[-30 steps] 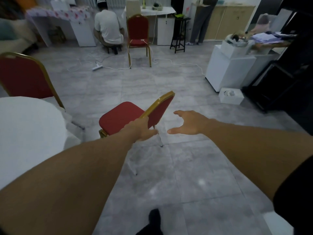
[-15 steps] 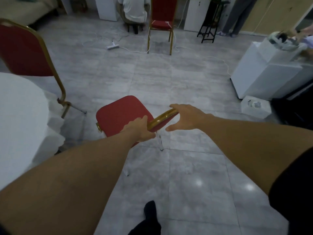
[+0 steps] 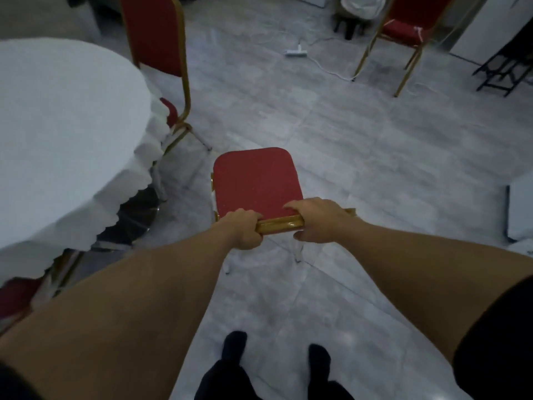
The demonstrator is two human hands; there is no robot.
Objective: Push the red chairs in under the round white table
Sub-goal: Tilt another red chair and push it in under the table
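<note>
A red chair with a gold frame stands on the grey floor right in front of me, its seat facing away. My left hand and my right hand both grip the gold top rail of its backrest. The round white table with a scalloped cloth fills the left side, apart from this chair. A second red chair stands at the table's far edge, its seat partly under the cloth. Part of another red chair shows at the lower left beneath the cloth.
A third red chair stands free at the top right, with a white power strip and cable on the floor beside it. A black stand is at the far right; a white box sits right of me.
My right hand has closed on the backrest rail beside my left. My view has swung left and down, so the table now fills the left and the chair sits square before me.
</note>
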